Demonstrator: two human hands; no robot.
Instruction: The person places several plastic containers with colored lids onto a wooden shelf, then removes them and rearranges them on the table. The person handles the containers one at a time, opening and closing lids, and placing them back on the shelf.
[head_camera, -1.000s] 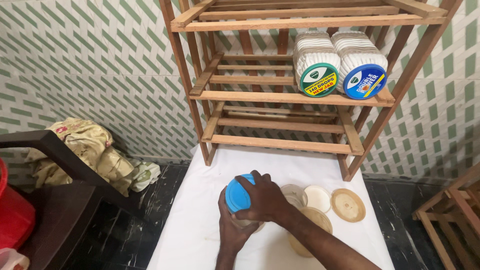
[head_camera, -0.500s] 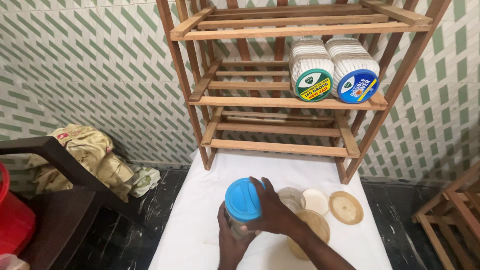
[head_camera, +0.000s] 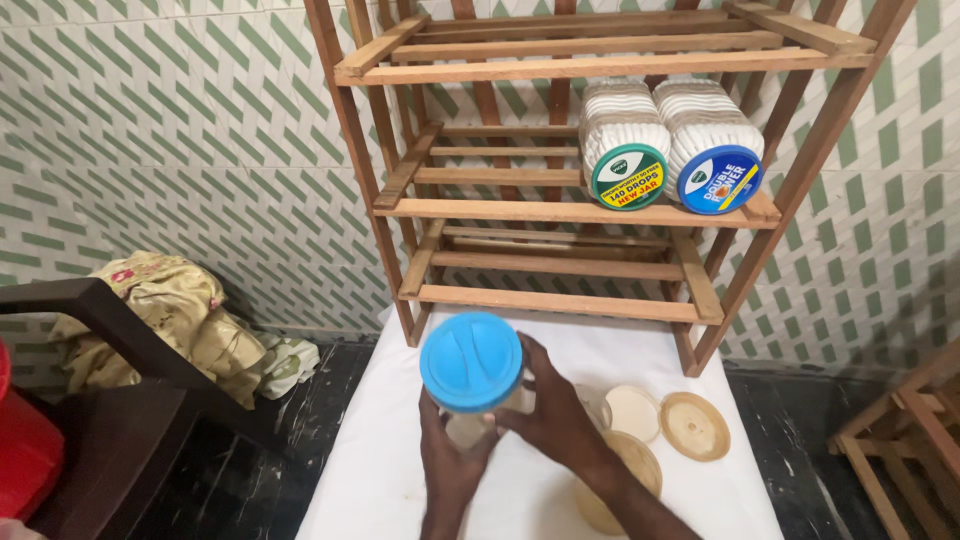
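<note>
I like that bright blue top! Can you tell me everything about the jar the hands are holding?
The jar is see-through, plastic by its look, with a round sky-blue lid that has shallow grooves on top. It is held above the white cloth, tilted toward the camera. The left hand cups it from below; the right hand wraps its side. Its contents cannot be made out.

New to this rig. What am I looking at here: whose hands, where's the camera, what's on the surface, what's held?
No robot here: a person works with bare hands, and the single camera sits on their head, looking down. Both hands hold a clear jar with a round blue lid; the left hand grips it from below, the right hand wraps its side. Under them is a white-covered surface with several round tan lids lying flat on it. Behind stands a wooden rack with two ribbed white jars lying on their sides on a shelf.
</note>
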